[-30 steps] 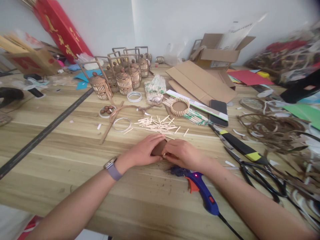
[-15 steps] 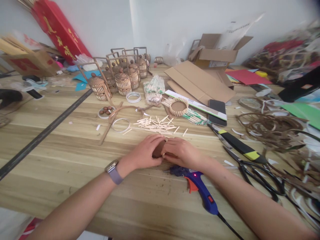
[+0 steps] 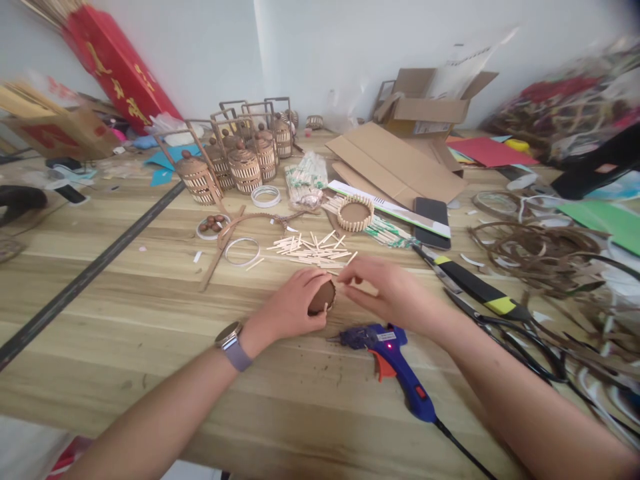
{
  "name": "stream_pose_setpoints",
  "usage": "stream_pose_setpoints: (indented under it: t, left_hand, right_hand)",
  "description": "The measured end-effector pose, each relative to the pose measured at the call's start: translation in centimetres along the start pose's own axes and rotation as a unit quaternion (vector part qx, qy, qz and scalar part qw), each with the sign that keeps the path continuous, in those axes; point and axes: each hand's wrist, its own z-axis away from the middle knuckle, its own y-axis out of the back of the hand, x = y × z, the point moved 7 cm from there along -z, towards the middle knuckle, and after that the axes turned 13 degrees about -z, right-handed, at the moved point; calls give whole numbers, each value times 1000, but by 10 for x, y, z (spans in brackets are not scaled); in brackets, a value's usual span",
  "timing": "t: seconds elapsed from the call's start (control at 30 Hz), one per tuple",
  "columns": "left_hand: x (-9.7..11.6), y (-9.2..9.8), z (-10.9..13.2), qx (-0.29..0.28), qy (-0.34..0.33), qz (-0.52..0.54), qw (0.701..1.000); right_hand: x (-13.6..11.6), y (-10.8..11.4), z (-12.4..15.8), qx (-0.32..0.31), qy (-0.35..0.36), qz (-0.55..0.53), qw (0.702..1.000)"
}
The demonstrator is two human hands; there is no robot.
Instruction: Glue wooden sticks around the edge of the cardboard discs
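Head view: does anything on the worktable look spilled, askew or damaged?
The loose wooden sticks beyond the left hand look spilled: they lie crisscrossed at odd angles, whereas those on the round tray stand evenly around its rim. No clear damage shows.

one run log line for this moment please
left hand: holding brown disc | right hand: beside it | glue gun: lying on table
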Motion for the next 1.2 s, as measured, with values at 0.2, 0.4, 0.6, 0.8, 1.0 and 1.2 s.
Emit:
stream_pose_setpoints:
  t: [0.2, 0.4, 0.6, 0.8, 1.0, 1.2]
  left_hand:
    - [3, 3, 0, 5, -3, -8, 1000]
    - [1, -1, 0, 1, -2, -22, 1000]
    - [0, -1, 0, 8, -8, -20, 1000]
    - [-1, 0, 0, 4, -4, -16, 1000]
    - [-1, 0, 1, 16, -14, -16, 1000]
    - [0, 1, 0, 27, -18, -16, 999]
  right_hand:
    - [5, 14, 52, -93, -227, 64, 967]
    - [25, -25, 113, -131, -354, 90, 921]
    - [48, -20, 137, -11, -364, -15, 931]
    - [53, 13, 138, 217, -352, -218, 884]
    - [60, -27, 111, 187, -382, -500, 754]
    - [76, -23, 109, 176, -415, -447, 772]
